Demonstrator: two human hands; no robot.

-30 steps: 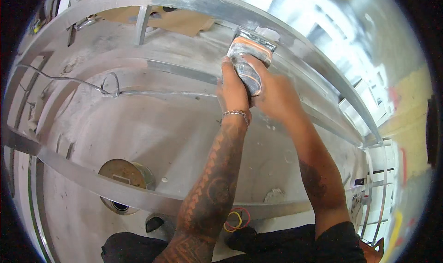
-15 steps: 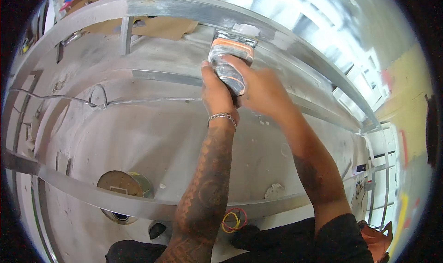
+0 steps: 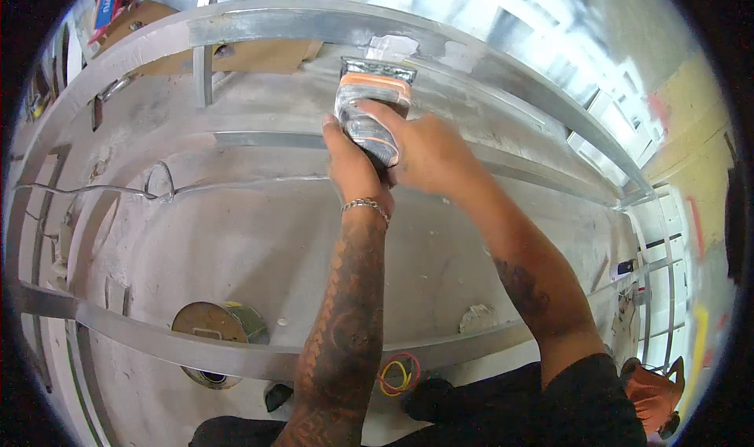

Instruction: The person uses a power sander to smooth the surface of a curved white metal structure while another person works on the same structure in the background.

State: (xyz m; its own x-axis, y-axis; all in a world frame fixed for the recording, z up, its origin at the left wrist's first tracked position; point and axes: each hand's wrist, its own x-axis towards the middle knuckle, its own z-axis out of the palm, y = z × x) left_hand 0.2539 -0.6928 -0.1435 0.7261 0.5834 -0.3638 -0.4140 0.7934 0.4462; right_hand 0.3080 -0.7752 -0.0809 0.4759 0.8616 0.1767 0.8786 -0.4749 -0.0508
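Note:
Both hands grip an orange and dark grey electric sander (image 3: 375,90), coated in pale dust, at the top middle of the view. My left hand (image 3: 351,163) is wrapped round its lower left side, with a chain bracelet at the wrist. From the right, my right hand (image 3: 428,153) is closed over its body. The sander's flat pad lies by the inner edge of a curved metal frame bar (image 3: 290,25), just below a whitish patch (image 3: 393,48) on that bar. Whether the pad touches the bar I cannot tell.
A lower frame bar (image 3: 259,361) crosses in front of me, above a round can (image 3: 208,321). A grey cable (image 3: 243,184) runs along the left. Cardboard (image 3: 259,56) lies at the far left, red and yellow wire loops (image 3: 399,375) by my feet, an orange bag (image 3: 650,396) lower right.
The view has shifted a little, moving the bars and sander leftward in the picture. Against the whitish patch, the sander has come slightly nearer to me. Both hands keep their grip.

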